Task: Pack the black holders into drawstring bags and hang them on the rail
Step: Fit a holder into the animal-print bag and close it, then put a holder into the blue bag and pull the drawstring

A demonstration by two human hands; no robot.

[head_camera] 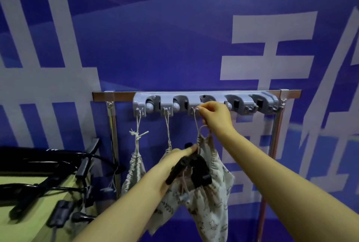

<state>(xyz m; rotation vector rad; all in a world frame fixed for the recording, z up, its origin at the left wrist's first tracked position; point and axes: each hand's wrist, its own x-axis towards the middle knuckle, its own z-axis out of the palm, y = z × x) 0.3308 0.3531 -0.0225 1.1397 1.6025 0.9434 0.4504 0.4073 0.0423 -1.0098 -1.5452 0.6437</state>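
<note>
A grey rail (206,103) with hooks is mounted on a metal stand before a blue wall. One tied drawstring bag (134,171) hangs from its left hook, and a second bag's cord (167,125) hangs from the hook beside it. My right hand (215,115) pinches the cord of a third, patterned bag (209,199) at the middle hook. A black holder (194,170) sticks out of that bag's open mouth. My left hand (174,164) grips the holder and the bag's top edge.
At the left, a yellow-green table (29,222) carries several black holders and cables (48,179). The stand's chrome legs (114,144) run down on both sides of the rail. Two hooks at the rail's right end (252,108) hold nothing.
</note>
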